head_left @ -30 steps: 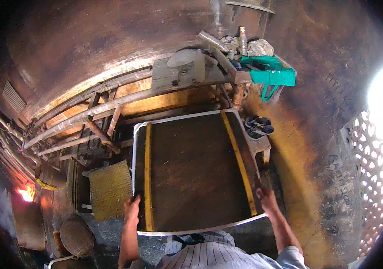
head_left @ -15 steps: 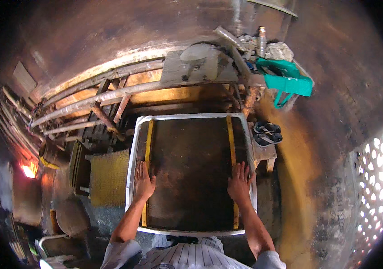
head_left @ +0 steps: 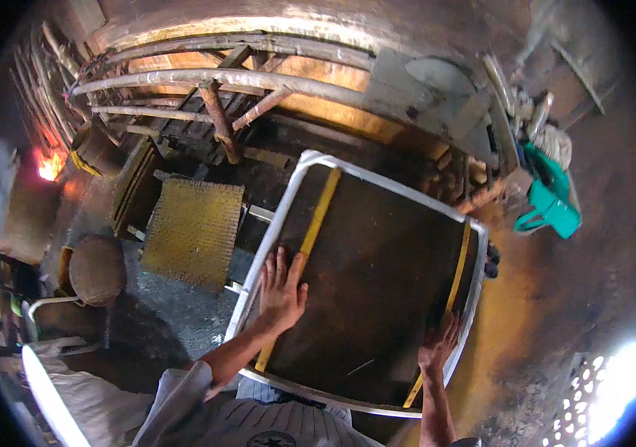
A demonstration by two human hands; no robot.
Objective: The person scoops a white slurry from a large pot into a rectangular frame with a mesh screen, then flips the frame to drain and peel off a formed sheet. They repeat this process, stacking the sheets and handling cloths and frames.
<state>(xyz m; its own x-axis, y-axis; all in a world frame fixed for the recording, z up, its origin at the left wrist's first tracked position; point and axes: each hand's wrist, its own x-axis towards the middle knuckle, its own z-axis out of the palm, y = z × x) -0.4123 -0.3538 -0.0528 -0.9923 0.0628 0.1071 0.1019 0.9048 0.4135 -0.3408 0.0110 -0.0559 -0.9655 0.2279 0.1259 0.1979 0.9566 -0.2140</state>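
A square dark board (head_left: 362, 283) with a pale metal rim fills the middle, in front of my body, with two yellow strips (head_left: 319, 212) running across it near its sides. My left hand (head_left: 282, 290) lies with fingers spread on the left strip, close to the rim. My right hand (head_left: 437, 343) has its fingers stretched out over the right strip, near the other rim; those fingers are partly in shadow. A yellow woven mat (head_left: 191, 231) lies left of the board.
A pole rack (head_left: 161, 78) runs along the back wall. A fire (head_left: 51, 165) burns at the far left, near a round stool (head_left: 96, 270) and a drum (head_left: 98, 149). A green bag (head_left: 552, 208) hangs at the upper right; dark sandals (head_left: 491, 261) show partly behind the board.
My hands have left the board's side edges and now lie on its top. The view has turned leftward, so board and surroundings appear rotated, with the fire higher in the picture.
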